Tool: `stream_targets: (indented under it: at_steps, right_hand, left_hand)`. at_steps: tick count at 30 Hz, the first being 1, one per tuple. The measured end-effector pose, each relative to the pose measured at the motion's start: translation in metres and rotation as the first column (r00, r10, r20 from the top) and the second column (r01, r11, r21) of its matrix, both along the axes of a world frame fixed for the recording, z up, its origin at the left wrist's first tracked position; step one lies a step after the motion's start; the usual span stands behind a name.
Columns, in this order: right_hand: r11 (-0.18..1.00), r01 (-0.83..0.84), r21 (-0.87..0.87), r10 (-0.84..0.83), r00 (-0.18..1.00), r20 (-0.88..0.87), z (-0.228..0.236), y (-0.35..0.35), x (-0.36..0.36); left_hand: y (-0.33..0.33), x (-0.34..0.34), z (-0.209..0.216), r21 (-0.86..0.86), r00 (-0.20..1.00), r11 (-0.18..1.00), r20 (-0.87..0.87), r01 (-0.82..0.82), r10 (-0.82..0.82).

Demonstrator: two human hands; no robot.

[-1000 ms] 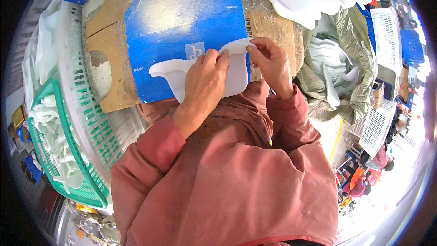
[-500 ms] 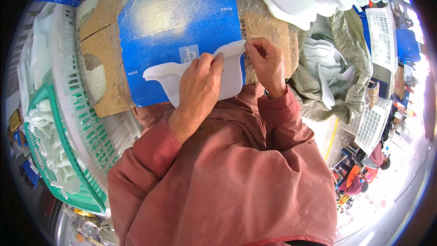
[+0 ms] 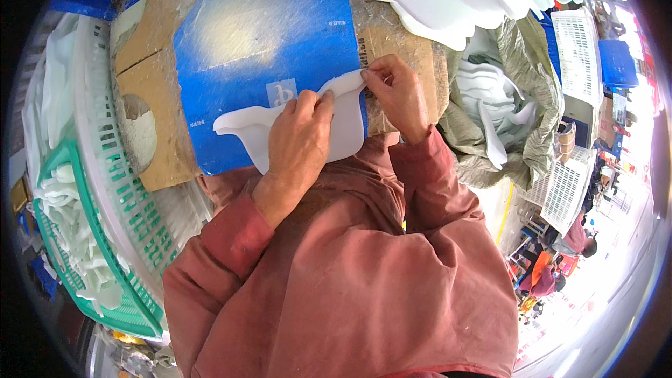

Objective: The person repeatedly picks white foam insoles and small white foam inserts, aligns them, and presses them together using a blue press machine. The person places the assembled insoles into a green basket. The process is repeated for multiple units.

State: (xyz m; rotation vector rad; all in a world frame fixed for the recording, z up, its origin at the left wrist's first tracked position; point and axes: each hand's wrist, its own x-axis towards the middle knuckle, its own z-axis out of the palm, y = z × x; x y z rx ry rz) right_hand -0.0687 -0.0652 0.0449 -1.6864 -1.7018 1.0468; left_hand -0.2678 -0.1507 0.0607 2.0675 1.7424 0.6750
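A soft-looking white shaped piece (image 3: pixel 348 126), with a long curved rim and a rounded flap below, lies over the near edge of a blue cardboard sheet (image 3: pixel 308 35). My left hand (image 3: pixel 299 141) is closed over the middle of its rim, fingers curled on top. At the piece's right end, my right hand (image 3: pixel 401 94) pinches the tip between thumb and fingers. Part of the piece is hidden beneath my left hand, and its left end sticks out free.
Brown cardboard (image 3: pixel 150 80) lies under the blue sheet. Large white sheets (image 3: pixel 455 0) overhang the far right. An olive sack (image 3: pixel 539 91) of white pieces stands at right. Left are a white basket (image 3: pixel 98 98) and a green basket (image 3: pixel 115 311) holding white pieces.
The view has shifted slightly, so the whole scene sits a little to the left. Both hands keep their hold on the white piece, with little visible movement against it.
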Motion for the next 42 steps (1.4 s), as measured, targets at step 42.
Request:
stream_targets:
  at_steps: [42]
  right_hand:
    - [0.731, -0.652, 0.203, 0.544, 0.735, 0.404, 0.074, -0.036, -0.009]
  left_hand:
    - [0.001, -0.053, -0.023, 0.334, 0.958, 0.915, 0.093, 0.228, -0.272]
